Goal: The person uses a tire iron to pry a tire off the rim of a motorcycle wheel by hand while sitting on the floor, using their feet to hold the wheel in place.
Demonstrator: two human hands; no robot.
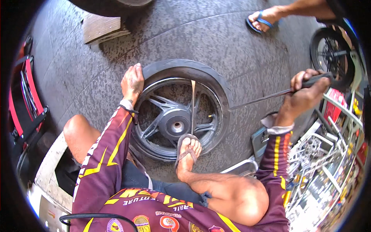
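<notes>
- Lies flat on the floor (pixel 247 58), in front of the seated person: a spoked wheel (pixel 176 120) with its black tyre (pixel 185 69) fitted around the rim.
- With the right hand (pixel 305 94), holding a long dark-handled tool (pixel 266 97), fingers wrapped round the handle; points towards the tyre's right side — cannot tell whether touching.
- With the left hand (pixel 132 83), bearing on the tyre's upper left edge, fingers close together; cannot tell whether gripping underneath.
- Crosses the wheel opening from tyre to sandalled foot (pixel 187 152): a slim metal lever (pixel 193 106); could spring up if poorly pinned underfoot.
- Could gouge the rim or skid towards the foot — from a tip badly seated or pulled hard.
- Shows lettering and round badges on the maroon jersey (pixel 154 208); reads partly upside down.
</notes>
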